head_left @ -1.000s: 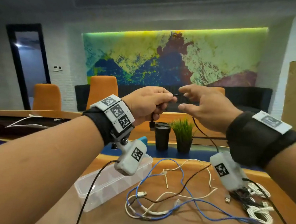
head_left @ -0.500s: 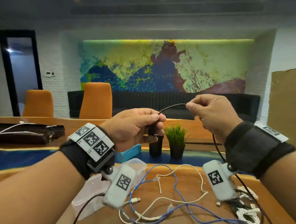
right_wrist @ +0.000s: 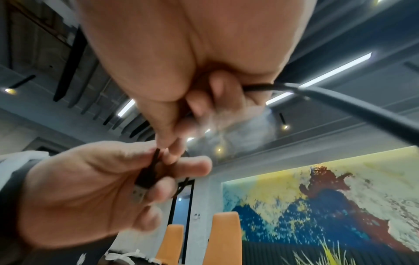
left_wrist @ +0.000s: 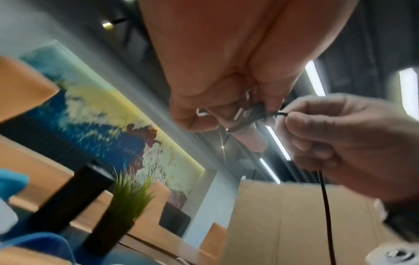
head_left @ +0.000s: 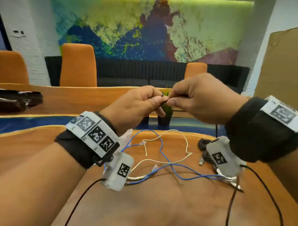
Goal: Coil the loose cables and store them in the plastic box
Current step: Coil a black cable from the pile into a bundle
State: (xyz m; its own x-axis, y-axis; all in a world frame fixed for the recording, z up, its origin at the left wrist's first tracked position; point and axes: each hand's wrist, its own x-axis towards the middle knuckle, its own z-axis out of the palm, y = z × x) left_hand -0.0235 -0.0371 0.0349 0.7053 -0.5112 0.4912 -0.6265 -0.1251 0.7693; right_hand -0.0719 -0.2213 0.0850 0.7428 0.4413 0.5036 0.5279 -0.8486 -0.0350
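Observation:
Both hands are raised above the wooden table (head_left: 155, 210), fingertips together. My left hand (head_left: 153, 102) grips the USB plug (left_wrist: 246, 114) end of a thin black cable (left_wrist: 325, 206), with the plug (right_wrist: 140, 192) lying across its curled fingers. My right hand (head_left: 172, 99) pinches the same cable (right_wrist: 362, 109) right beside the left fingers; the rest hangs down below it. A blue cable (head_left: 176, 169) and a cream cable (head_left: 166, 161) lie tangled on the table. Only a corner of the clear plastic box (head_left: 126, 135) shows behind my left wrist.
A heap of black and white cables (head_left: 204, 146) and a loose USB plug (head_left: 200, 162) lie under my right wrist. A small potted plant (head_left: 166, 112) and a black cup (left_wrist: 75, 193) stand behind the hands. A cardboard sheet (head_left: 288, 69) leans at the right.
The right hand has come in from holding an arc of cable a short way off and now pinches it against the left fingertips. The view has tilted down toward the table.

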